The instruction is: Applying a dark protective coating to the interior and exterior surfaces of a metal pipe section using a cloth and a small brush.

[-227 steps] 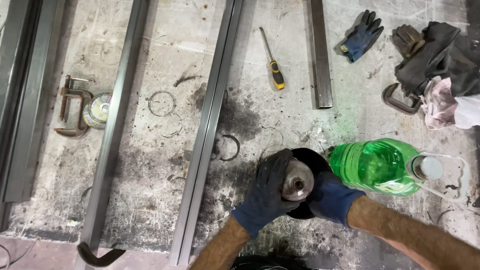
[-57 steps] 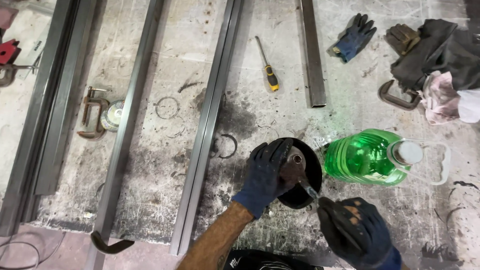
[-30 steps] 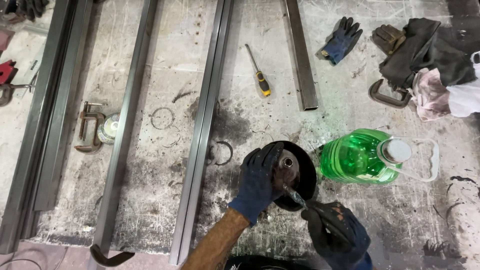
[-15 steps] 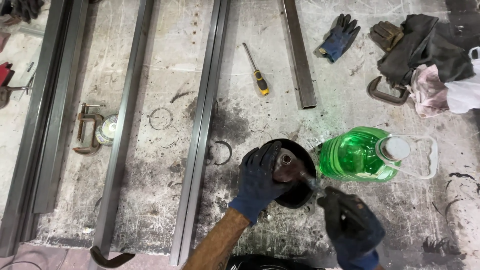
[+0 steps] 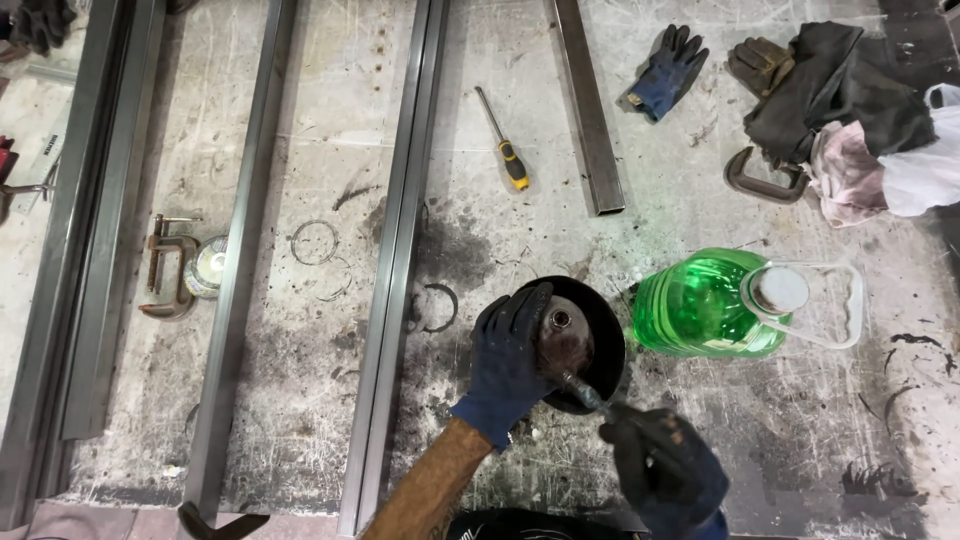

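Note:
My left hand, in a dark blue glove, grips a rusty round metal part over a black bowl on the stained workbench. My right hand, also gloved, holds a thin brush-like tool whose tip touches the lower side of the metal part. A green liquid-filled plastic jug with a white cap and handle stands just right of the bowl.
Long steel bars run up the bench left of the bowl, and a shorter square tube lies at the top. A yellow-handled screwdriver, a loose glove, rags, and clamps lie around.
My right hand took up the thin tool and brought its tip to the metal part. My left hand keeps its grip on the part over the bowl. The view shifted slightly.

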